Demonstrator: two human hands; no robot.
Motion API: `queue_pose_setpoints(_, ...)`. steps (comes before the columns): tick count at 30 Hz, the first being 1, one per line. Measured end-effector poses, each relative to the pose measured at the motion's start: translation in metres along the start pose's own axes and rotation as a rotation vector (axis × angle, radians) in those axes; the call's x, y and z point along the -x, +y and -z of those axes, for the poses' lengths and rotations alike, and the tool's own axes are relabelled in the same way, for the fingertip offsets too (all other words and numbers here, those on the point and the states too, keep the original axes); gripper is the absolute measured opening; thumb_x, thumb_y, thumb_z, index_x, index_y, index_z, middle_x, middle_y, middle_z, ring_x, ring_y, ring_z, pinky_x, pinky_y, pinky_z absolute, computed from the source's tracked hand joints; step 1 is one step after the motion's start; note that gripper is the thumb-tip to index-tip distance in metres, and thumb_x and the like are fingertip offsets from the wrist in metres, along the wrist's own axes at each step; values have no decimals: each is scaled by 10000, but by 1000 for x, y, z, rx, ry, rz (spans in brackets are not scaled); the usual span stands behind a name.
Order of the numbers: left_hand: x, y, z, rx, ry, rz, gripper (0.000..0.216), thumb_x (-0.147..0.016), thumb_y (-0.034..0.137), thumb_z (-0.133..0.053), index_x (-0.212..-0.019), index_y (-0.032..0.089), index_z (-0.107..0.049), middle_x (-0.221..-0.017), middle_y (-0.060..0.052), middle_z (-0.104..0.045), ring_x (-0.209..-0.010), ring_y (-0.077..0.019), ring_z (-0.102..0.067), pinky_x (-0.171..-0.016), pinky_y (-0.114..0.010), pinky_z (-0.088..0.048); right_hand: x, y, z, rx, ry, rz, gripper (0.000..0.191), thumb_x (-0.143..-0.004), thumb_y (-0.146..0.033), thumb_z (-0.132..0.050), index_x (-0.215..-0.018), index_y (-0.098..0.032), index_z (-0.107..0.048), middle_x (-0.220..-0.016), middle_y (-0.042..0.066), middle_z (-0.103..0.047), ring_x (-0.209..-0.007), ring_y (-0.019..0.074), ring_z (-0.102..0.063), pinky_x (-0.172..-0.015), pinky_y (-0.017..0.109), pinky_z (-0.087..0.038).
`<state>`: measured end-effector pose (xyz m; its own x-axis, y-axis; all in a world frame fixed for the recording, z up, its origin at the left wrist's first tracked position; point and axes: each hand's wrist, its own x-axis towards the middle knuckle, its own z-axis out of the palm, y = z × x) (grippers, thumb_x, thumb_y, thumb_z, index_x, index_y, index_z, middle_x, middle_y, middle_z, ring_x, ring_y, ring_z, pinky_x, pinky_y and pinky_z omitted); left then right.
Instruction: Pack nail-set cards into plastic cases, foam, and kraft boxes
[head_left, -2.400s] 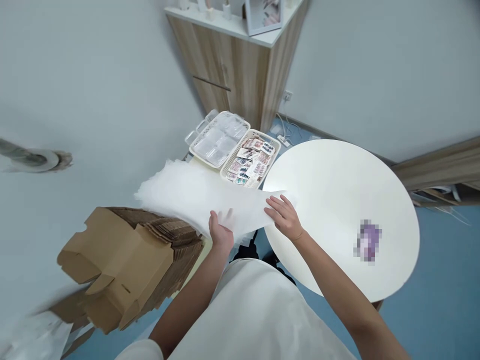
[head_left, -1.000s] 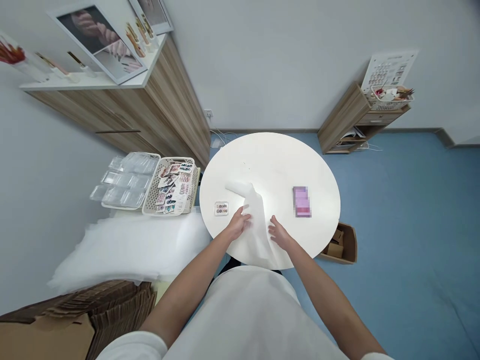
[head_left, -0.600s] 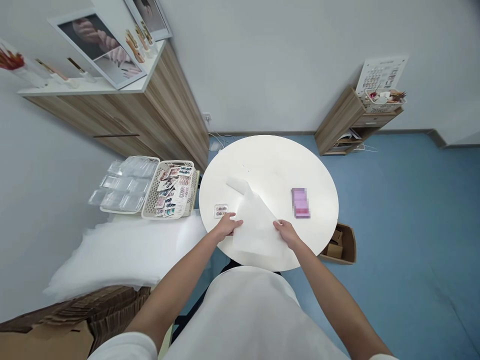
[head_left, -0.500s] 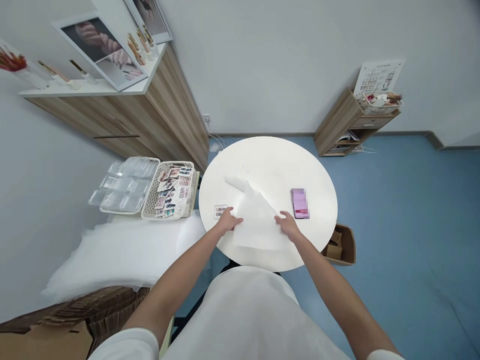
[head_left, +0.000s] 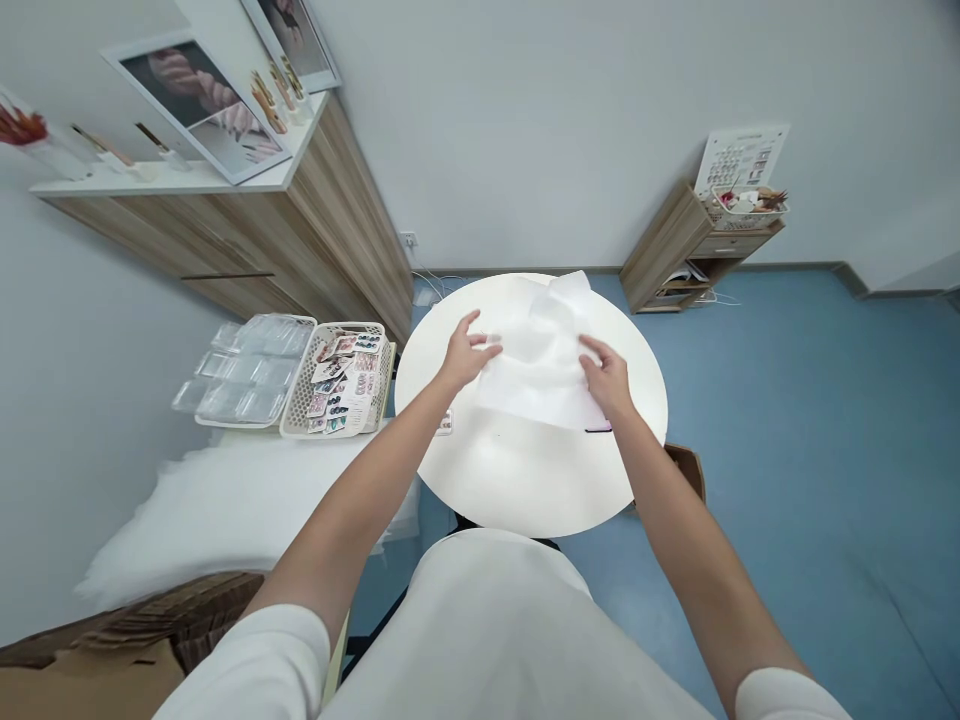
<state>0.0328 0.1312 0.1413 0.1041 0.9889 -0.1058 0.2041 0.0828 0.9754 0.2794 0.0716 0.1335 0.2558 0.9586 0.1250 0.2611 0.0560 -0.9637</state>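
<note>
White sheet on the round table, head view. The sheet lies on the far half of the table. Its long axis runs away from me, tilted slightly right, and its far corner reaches the table's far rim and looks a little raised there.

The left hand meets the sheet's left edge with its fingers spread and the thumb apart. The right hand rests on the near right corner with its fingers close together, and I cannot tell whether they pinch the edge. I judge that one hand on each side keeps so thin and limp a sheet flat and square.

A small card lies on the table just beside the left forearm. A dark edge shows under the sheet by the right wrist, and I cannot tell what it is.

Left of the table stand a basket of printed cards and a tray of clear packs, with a stack of white sheets nearer me. This puts them within the left arm's reach.
</note>
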Motion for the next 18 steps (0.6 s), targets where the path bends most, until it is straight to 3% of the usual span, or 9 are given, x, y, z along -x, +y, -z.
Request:
queue_pose_setpoints(2,15,-33,-6,-45,-31,115,804,-651,232,-700,-1326,236,-262,-972,-77,-608,-553,-67,-546,-494,-185,-444,22,35,-1,11,-66,-200,425,-705,-349,-570,-1098,-190,-569,-1175,79,-564,-962,209,-572,-770,362,-500)
queue_pose_setpoints(4,28,-66,-14,-90,-58,209,794,-663,249,-692,-1329,234,-260,-984,-80,-602,-527,-57,-532,-499,-190,-444,41,68,-4,34,-103,-341,422,-696,-313,-560,-1103,-200,-563,-1184,74,-556,-975,204,-568,-761,358,-503)
queue_pose_setpoints(7,44,-106,-25,-172,-88,319,779,-661,277,-696,-1321,237,-283,-1032,-88,-577,-494,-43,-512,-530,-213,-453,65,103,-8,103,-95,-410,379,-686,-264,-546,-1058,-199,-573,-1160,68,-565,-1067,198,-513,-839,356,-463)
queue_pose_setpoints(10,60,-137,-34,-239,-120,404,760,-681,303,-674,-1325,235,-276,-1074,-102,-553,-468,-45,-503,-544,-239,-453,85,125,-14,184,-75,-494,311,-688,-272,-520,-981,-187,-577,-1090,80,-582,-1046,205,-511,-743,319,-489)
queue_pose_setpoints(14,79,-169,-38,-337,-141,476,706,-716,322,-629,-1320,217,-278,-1098,-107,-535,-491,-62,-525,-582,-258,-455,109,145,-21,254,-117,-621,232,-703,-302,-479,-876,-179,-575,-984,74,-595,-742,159,-582,-575,270,-481)
queue_pose_setpoints(18,93,-192,-34,-452,-148,474,622,-762,310,-563,-1307,198,-286,-1064,-85,-562,-697,-129,-587,-689,-273,-451,126,158,-27,285,-198,-671,224,-720,-281,-453,-877,-185,-581,-948,58,-611,-652,134,-579,-620,283,-479)
